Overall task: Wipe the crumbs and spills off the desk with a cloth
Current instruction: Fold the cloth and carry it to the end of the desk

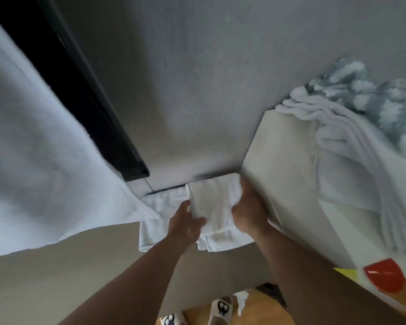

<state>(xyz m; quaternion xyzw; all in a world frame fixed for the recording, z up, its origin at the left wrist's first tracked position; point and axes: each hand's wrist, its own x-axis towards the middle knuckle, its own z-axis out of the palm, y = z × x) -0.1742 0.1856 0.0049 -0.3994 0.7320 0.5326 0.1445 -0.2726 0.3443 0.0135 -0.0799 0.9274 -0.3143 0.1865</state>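
Observation:
A folded white cloth (212, 207) lies on top of another white cloth (159, 207), low against the grey wall. My left hand (185, 224) grips its left edge, thumb on top. My right hand (250, 213) holds its right edge, pressed next to a white cabinet (279, 165). Faint yellowish stains show near the cloth's front end. The picture is blurred.
A large white sheet (33, 160) hangs at the left over a black panel (85, 95). White and grey-patterned towels (361, 127) are piled on the cabinet. A red object (384, 274) sits at the lower right. Slippers (220, 309) rest on the wooden floor below.

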